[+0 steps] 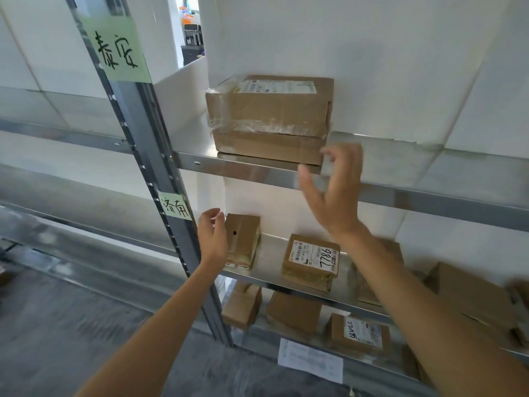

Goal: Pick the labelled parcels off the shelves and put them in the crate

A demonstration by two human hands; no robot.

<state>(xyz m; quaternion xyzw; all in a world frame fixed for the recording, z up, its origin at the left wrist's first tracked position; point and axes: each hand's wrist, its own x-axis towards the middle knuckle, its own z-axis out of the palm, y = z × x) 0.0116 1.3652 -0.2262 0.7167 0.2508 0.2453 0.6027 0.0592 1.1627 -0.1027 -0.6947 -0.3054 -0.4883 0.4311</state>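
So the big taped parcel (269, 118) sat on the upper shelf (386, 164), long side running left to right, label on its top face. The right hand (332, 190) was up at the parcel's near right corner, fingers spread and loosely curved, holding nothing, just beside the cardboard; couldn't tell if it touched. That hand was clearly the closer one. The left hand (213, 234) was down a shelf, fingers relaxed beside a small upright parcel (243, 239), not gripping it as far as I could see. No crate anywhere in view. Looked to me like the big one was next.
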